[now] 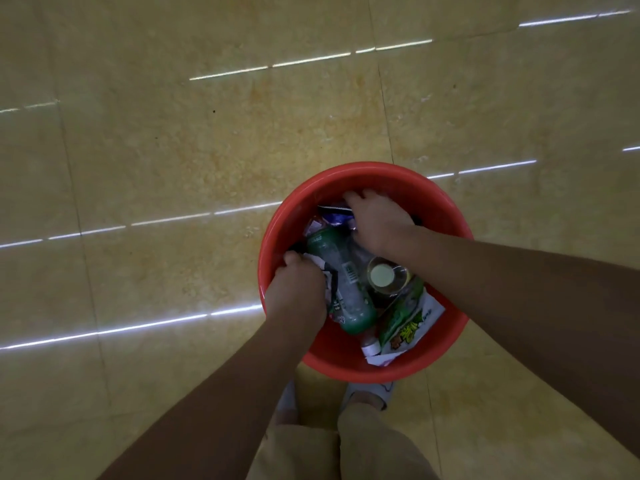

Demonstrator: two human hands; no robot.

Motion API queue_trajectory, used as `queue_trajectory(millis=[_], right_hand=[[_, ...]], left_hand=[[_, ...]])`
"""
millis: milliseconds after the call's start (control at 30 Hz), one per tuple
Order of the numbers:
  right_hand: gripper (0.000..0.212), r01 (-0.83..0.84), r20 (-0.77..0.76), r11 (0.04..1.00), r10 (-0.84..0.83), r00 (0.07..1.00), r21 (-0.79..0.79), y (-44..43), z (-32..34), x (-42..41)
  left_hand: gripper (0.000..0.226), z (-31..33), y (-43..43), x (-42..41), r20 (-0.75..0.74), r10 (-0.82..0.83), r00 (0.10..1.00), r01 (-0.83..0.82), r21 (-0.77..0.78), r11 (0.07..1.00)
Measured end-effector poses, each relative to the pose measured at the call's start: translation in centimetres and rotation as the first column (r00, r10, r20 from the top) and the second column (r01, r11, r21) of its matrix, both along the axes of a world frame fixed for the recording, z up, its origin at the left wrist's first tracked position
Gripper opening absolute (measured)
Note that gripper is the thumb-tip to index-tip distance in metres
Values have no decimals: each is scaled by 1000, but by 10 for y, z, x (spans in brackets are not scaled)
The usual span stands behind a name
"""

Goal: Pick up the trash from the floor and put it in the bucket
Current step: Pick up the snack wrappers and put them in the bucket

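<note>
I stand over the red bucket [277, 237], which sits on the yellow tiled floor [173, 168] just in front of my feet. Both my arms reach down into it.

My left hand [294, 289] is at the near left side of the bucket, back upward, its fingers bent down and tucked into the rubbish beside a white printed wrapper [330, 277]. The fingertips are hidden, so I cannot tell whether they pinch the wrapper or only press on it.

My right hand [377, 223] is at the far side, knuckles raised and fingers curved down over a dark purple wrapper [334, 213], with the fingertips near the far wall. I cannot tell whether it grips that wrapper or just rests on it.

The trash lies inside the bucket. A green plastic bottle [349, 306] lies on its side between my two hands, running from the far left toward the near middle. Just to its right, under my right wrist, is a clear cup [398, 278] with a pale round lid [382, 275]. Nearer to me, a green snack bag [405, 322] leans against the right wall, and a small white cap [370, 348] shows beside its lower edge.

Below the bucket I see my pale slippers [374, 393] and my tan trousers [374, 452]. Thin bright streaks of light cross the tiles.
</note>
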State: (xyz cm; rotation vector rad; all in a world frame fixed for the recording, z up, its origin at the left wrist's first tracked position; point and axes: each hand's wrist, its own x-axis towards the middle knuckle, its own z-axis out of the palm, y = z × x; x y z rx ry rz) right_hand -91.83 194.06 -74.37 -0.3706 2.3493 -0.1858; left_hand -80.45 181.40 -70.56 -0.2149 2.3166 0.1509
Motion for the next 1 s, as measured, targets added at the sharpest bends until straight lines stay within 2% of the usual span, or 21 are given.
queue_trajectory(millis=[133, 433, 667, 1000], right_hand=[[71, 26, 29, 1000, -26, 999, -15, 16, 30, 0], [55, 59, -33, 998, -60, 998, -31, 45, 114, -7], [44, 136, -87, 989, -140, 986, -52, 72, 201, -9], [37, 281, -154, 959, -282, 947, -30, 100, 348, 26]], left_hand=[[65, 27, 1, -8, -113, -7, 994, 7, 2, 1000], [38, 110, 21, -57, -214, -74, 974, 104, 136, 985], [38, 200, 46, -94, -285, -148, 947, 206, 186, 961], [41, 341, 59, -100, -351, -338, 874, 426, 216, 878]])
